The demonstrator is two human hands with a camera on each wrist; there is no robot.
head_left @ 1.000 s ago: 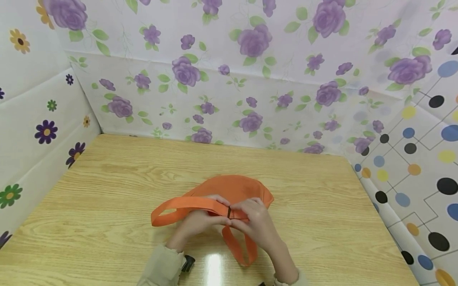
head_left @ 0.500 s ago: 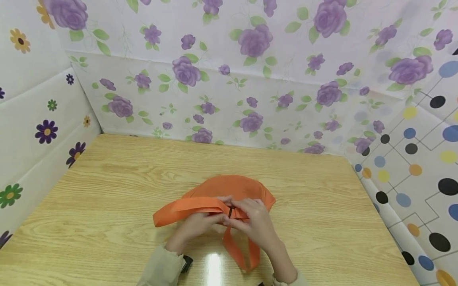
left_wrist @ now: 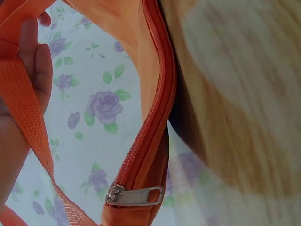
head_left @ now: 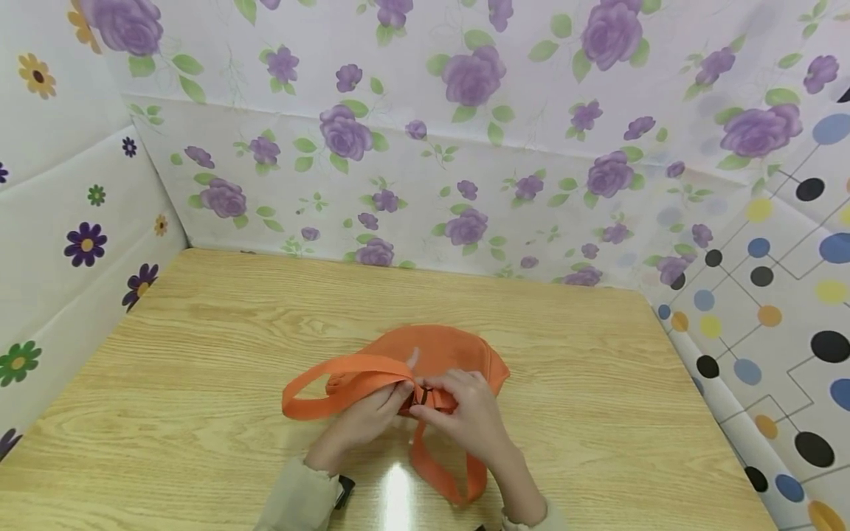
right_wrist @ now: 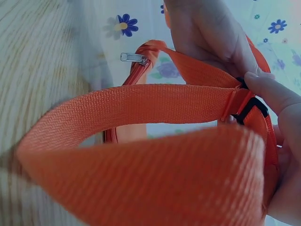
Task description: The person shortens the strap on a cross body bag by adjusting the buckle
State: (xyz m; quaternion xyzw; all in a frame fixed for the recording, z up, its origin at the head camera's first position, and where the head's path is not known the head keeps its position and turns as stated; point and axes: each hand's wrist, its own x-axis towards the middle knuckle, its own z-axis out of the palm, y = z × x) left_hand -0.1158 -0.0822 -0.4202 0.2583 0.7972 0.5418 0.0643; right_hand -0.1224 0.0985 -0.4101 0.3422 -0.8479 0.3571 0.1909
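Observation:
An orange waist bag lies on the table in the head view. Its webbing strap loops out to the left, and another loop hangs toward the front edge. My left hand pinches the strap just left of a black plastic strap slider. On the slider's other side, my right hand holds the webbing between thumb and fingers, its thumb close to the slider in the right wrist view. The left wrist view shows the bag's zipper with a metal pull at one end.
The wooden table is bounded by a flower-print back sheet, a flowered left sheet and a dotted right sheet. A small black piece is at the left cuff.
My left hand has drawn slightly left and down from the slider, with one finger now raised. The left strap loop has opened wider, and the front loop has spread. The bag has stayed put.

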